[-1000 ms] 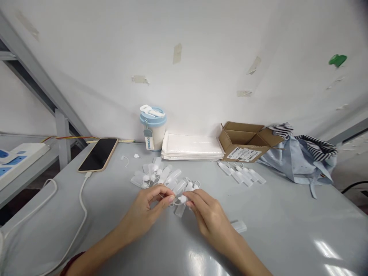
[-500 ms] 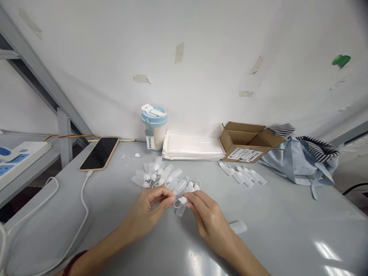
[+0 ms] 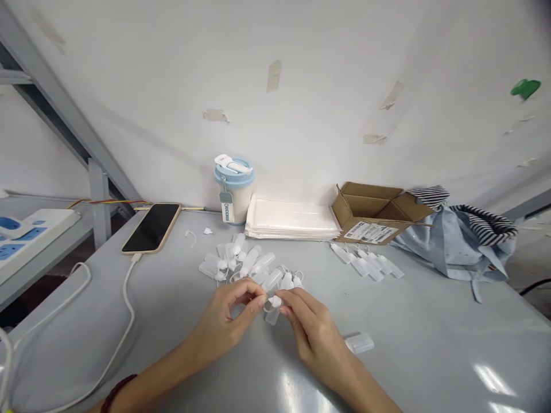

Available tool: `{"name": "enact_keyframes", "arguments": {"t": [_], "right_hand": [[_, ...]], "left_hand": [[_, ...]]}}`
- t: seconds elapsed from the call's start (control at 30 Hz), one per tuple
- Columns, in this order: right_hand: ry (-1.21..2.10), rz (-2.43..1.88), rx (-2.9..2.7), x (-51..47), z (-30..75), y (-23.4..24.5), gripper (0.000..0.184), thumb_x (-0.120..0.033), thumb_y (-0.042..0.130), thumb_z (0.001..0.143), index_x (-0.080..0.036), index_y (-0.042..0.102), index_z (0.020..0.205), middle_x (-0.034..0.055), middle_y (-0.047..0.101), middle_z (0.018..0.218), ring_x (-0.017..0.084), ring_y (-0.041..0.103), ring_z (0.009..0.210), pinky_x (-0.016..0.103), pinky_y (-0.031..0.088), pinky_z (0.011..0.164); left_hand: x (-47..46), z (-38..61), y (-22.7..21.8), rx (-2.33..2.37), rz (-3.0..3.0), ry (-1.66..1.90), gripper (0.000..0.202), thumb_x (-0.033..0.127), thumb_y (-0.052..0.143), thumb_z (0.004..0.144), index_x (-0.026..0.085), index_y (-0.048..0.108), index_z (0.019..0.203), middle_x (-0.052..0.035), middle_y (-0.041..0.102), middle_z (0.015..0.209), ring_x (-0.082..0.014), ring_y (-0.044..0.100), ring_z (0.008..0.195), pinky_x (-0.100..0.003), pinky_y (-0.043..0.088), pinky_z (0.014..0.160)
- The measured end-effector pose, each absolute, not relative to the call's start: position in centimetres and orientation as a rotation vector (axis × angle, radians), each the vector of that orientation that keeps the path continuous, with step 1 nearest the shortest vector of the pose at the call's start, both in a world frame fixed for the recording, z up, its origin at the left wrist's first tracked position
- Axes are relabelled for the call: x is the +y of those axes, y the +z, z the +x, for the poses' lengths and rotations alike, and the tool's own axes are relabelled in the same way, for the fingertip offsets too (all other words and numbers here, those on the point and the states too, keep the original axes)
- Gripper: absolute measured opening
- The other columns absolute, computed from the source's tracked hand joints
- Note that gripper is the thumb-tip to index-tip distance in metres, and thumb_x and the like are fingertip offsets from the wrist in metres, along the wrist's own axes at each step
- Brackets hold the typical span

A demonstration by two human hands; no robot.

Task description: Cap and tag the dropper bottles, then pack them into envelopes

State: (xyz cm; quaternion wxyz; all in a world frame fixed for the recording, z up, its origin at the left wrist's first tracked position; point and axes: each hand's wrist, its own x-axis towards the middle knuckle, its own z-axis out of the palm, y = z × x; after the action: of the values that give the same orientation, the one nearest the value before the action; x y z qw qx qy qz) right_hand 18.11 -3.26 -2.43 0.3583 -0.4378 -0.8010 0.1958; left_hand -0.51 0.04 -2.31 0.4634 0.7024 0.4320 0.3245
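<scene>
Between my hands is a small white nozzle cap (image 3: pixel 275 301) with a thin looped strap. My right hand (image 3: pixel 316 324) pinches the cap between thumb and fingertips. On the other side, my left hand (image 3: pixel 228 312) has thumb and index finger pressed together at the strap's end, close to the cap's pointed tip. Just below the fingertips a translucent small bottle (image 3: pixel 272 316) lies on the table, partly covered. Behind my hands is a loose pile of small squeeze bottles (image 3: pixel 249 261), several with white caps and straps. Another clear bottle (image 3: pixel 360 342) lies beside my right wrist, partly hidden.
Several capped bottles (image 3: pixel 365 265) lie in a row before an open cardboard box (image 3: pixel 374 215). White flat packs (image 3: pixel 293 221), a blue-lidded cup (image 3: pixel 235 192) and a fabric bag (image 3: pixel 447 241) stand along the wall. A phone (image 3: pixel 152 228) with a white cable (image 3: pixel 127 292) lies left.
My left fingertips have come slightly closer to the cap, and less of the strap loop shows. The whole view has shifted a little; the bottles stay in place.
</scene>
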Motion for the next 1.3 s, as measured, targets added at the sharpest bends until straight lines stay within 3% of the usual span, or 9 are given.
{"name": "enact_keyframes", "arguments": {"t": [0.1, 0.23, 0.43, 0.57, 0.67, 0.8, 0.9, 1.1, 1.3], "right_hand": [[0.613, -1.182, -2.068, -3.2, 18.4, -1.7, 0.026, -0.016, 0.037, 0.097, -0.019, 0.058, 0.111, 0.0067, 0.062, 0.084, 0.017, 0.058, 0.069, 0.027, 0.049, 0.062], [0.658, -1.305, -2.105, -2.8, 19.5, -0.7, 0.023, -0.025, 0.045, 0.096, -0.02, 0.058, 0.114, 0.0059, 0.065, 0.089, 0.017, 0.062, 0.074, 0.027, 0.05, 0.065], [0.582, -1.632, -2.094, -1.7, 25.6, -0.2, 0.027, -0.038, 0.055, 0.09, -0.022, 0.06, 0.111, 0.0038, 0.069, 0.084, 0.017, 0.061, 0.06, 0.029, 0.049, 0.056], [0.737, -1.828, -2.114, -2.0, 30.9, -0.7, 0.025, -0.031, 0.071, 0.075, -0.023, 0.065, 0.098, 0.0022, 0.069, 0.074, 0.02, 0.064, 0.066, 0.028, 0.05, 0.053], [0.947, -1.806, -2.184, -2.8, 32.1, -0.5, 0.029, -0.021, 0.077, 0.066, -0.025, 0.065, 0.092, 0.0026, 0.069, 0.086, 0.022, 0.065, 0.08, 0.028, 0.052, 0.062], [1.167, -2.022, -2.14, -3.3, 30.6, 0.4, 0.046, -0.014, 0.075, 0.058, -0.025, 0.06, 0.1, 0.0019, 0.066, 0.094, 0.023, 0.062, 0.092, 0.03, 0.049, 0.073], [1.209, -2.237, -2.104, -2.9, 29.4, 0.7, 0.041, -0.012, 0.072, 0.056, -0.022, 0.06, 0.093, 0.0023, 0.065, 0.095, 0.023, 0.059, 0.091, 0.03, 0.046, 0.074], [1.093, -2.24, -2.163, -2.3, 28.7, 0.1, 0.025, -0.01, 0.057, 0.062, -0.02, 0.062, 0.084, 0.0047, 0.064, 0.09, 0.024, 0.059, 0.087, 0.031, 0.044, 0.07], [0.963, -1.872, -2.156, -2.3, 27.8, 1.5, 0.014, -0.021, 0.052, 0.081, -0.022, 0.061, 0.092, 0.003, 0.064, 0.093, 0.02, 0.058, 0.087, 0.031, 0.045, 0.075]], "left_hand": [[0.1, -0.7, -1.7, 1.061, 1.786, 0.761, 0.019, 0.03, 0.049, 0.088, 0.02, 0.061, 0.077, 0.0011, 0.06, 0.072, -0.0146, 0.055, 0.07, -0.024, 0.044, 0.067], [0.6, -1.4, -0.8, 1.125, 1.889, 0.712, 0.019, 0.028, 0.051, 0.086, 0.021, 0.062, 0.074, 0.0021, 0.061, 0.069, -0.014, 0.055, 0.066, -0.022, 0.042, 0.06], [2.0, -3.1, -0.2, 1.484, 2.062, 1.199, 0.013, 0.025, 0.052, 0.087, 0.021, 0.059, 0.077, 0.0011, 0.062, 0.073, -0.0147, 0.056, 0.067, -0.024, 0.042, 0.064], [2.8, -3.8, -1.0, 1.535, 2.329, 1.354, 0.011, 0.019, 0.049, 0.088, 0.02, 0.057, 0.08, -0.0007, 0.063, 0.076, -0.0149, 0.057, 0.069, -0.026, 0.043, 0.07], [3.2, -3.8, -1.9, 1.523, 2.506, 1.159, 0.013, 0.019, 0.047, 0.087, 0.02, 0.056, 0.077, -0.0014, 0.063, 0.072, -0.0171, 0.056, 0.07, -0.028, 0.042, 0.068], [3.5, -3.6, -2.7, 1.513, 2.537, 0.781, 0.017, 0.02, 0.044, 0.084, 0.02, 0.053, 0.07, -0.0005, 0.061, 0.067, -0.0181, 0.057, 0.066, -0.03, 0.041, 0.063], [3.5, -3.7, -2.6, 1.571, 2.447, 0.705, 0.017, 0.023, 0.043, 0.085, 0.02, 0.055, 0.072, -0.0009, 0.063, 0.071, -0.0186, 0.059, 0.069, -0.03, 0.042, 0.063], [3.4, -4.0, -2.4, 1.677, 2.289, 0.675, 0.02, 0.033, 0.046, 0.088, 0.021, 0.056, 0.076, -0.0017, 0.064, 0.076, -0.0189, 0.058, 0.07, -0.028, 0.043, 0.059], [2.5, -3.2, -2.3, 1.498, 2.291, 0.894, 0.022, 0.031, 0.046, 0.089, 0.021, 0.053, 0.071, 0.0006, 0.057, 0.067, -0.0155, 0.056, 0.065, -0.022, 0.039, 0.049]]}}
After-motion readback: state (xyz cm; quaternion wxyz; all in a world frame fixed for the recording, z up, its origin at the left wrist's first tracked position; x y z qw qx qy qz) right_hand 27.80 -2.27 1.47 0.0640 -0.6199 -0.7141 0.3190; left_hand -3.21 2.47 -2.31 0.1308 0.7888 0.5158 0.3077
